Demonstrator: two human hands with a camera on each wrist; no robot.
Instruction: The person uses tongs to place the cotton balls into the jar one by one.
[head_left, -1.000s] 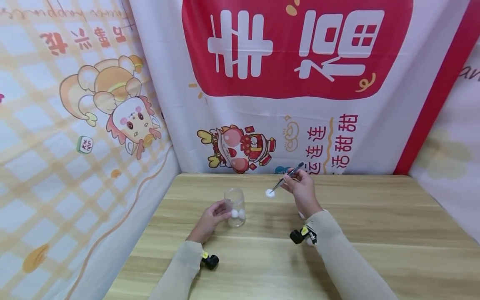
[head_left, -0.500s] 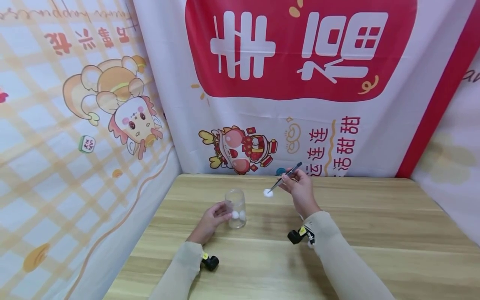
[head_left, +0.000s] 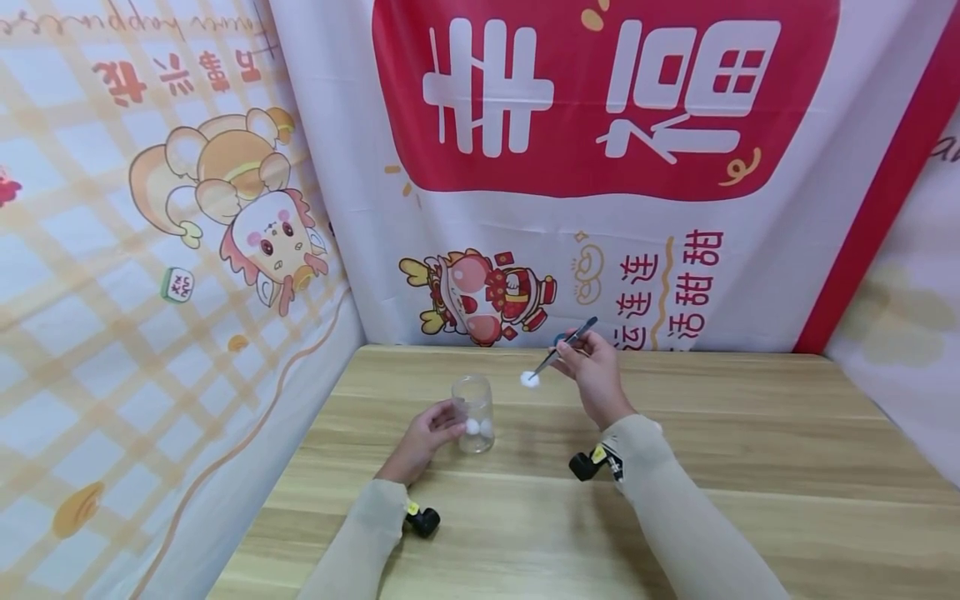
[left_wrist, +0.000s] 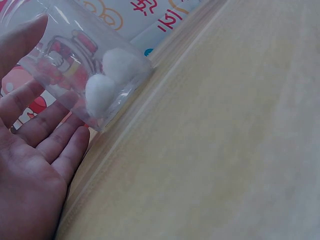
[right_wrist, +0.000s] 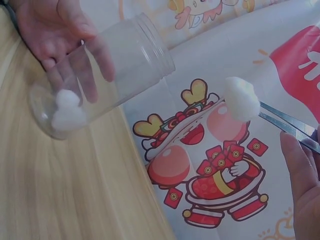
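Observation:
On the tabletop stands a clear plastic jar (head_left: 474,400) with a threaded, uncovered mouth. Two white cotton balls (left_wrist: 107,82) lie at its bottom. My left hand (head_left: 422,442) steadies the jar from the left, thumb on one side and fingers on the other. Metal tweezers (head_left: 557,353) are pinched in my right hand (head_left: 598,383). Their tips hold another cotton ball (right_wrist: 242,99) in the air, right of the jar and near the height of its mouth. In the right wrist view, only part of the right hand shows at the edge.
The wood-grain table (head_left: 525,517) ends at a white and red printed cloth (head_left: 495,221) at the back. A checked cloth (head_left: 187,350) rises on the left. Black wrist cameras (head_left: 423,522) sit on both sleeves.
My right hand has moved slightly left, bringing the tweezers and their cotton ball nearer the jar. My left hand stays on the jar. The head view has shifted a little.

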